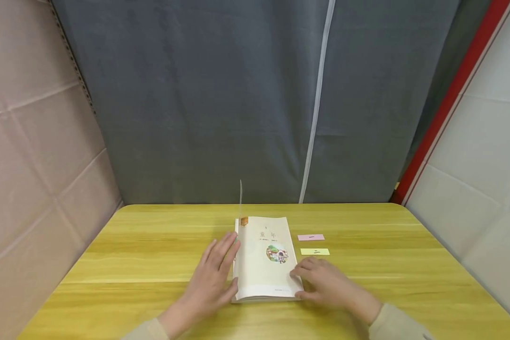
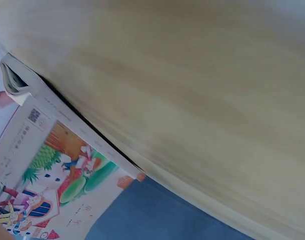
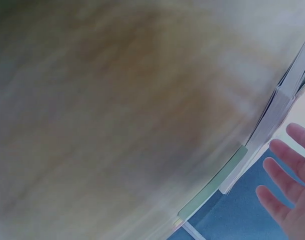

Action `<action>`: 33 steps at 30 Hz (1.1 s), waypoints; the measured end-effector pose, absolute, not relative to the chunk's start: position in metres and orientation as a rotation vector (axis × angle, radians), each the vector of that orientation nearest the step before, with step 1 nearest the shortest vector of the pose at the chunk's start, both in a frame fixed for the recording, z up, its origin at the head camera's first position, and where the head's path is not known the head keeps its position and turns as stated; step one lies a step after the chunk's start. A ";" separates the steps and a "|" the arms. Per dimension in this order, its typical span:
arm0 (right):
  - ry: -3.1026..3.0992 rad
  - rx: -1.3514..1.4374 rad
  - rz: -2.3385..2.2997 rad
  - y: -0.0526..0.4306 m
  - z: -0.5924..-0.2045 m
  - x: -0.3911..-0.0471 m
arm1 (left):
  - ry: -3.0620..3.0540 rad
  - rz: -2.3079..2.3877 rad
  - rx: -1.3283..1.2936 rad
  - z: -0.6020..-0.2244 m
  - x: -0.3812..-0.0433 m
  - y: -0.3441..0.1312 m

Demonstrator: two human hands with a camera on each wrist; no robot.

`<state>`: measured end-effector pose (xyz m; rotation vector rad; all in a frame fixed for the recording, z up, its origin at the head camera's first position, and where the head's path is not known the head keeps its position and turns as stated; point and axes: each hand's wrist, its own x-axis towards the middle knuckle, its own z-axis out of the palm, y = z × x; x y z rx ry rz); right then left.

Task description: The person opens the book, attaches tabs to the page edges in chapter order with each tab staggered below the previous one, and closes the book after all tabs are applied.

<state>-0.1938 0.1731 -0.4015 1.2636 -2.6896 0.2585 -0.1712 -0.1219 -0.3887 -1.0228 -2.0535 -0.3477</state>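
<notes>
a paperback book (image 1: 257,276) lies on a wood-grain table (image 1: 153,255), its illustrated front cover (image 2: 72,200) standing upright. the left hand (image 1: 212,276), fingers extended and thumb apart, is at the cover's side; the right hand (image 1: 325,281), fingers spread, is at the lower right edge, near pink (image 1: 306,237) and yellow paper slips (image 1: 307,252).
</notes>
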 end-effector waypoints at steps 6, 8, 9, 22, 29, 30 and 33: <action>-2.725 1.293 0.278 0.172 -0.401 -0.192 | -2.029 -0.339 -0.993 -0.382 -0.171 -0.132; -2.727 1.295 0.276 0.172 -0.401 -0.192 | -2.004 -0.340 -0.971 -0.379 -0.171 -0.135; -2.727 1.296 0.275 0.172 -0.401 -0.192 | -1.998 -0.342 -0.959 -0.377 -0.171 -0.137; -2.693 1.287 0.256 0.174 -0.403 -0.192 | -2.211 -0.115 -0.618 -0.371 -0.161 -0.179; -2.705 1.280 0.253 0.175 -0.401 -0.191 | -2.519 -0.027 -0.710 -0.387 -0.161 -0.178; -2.708 1.278 0.249 0.176 -0.400 -0.191 | -2.551 -0.056 -0.746 -0.389 -0.161 -0.175; -2.714 1.276 0.247 0.176 -0.400 -0.190 | -2.619 -0.155 -0.855 -0.394 -0.162 -0.162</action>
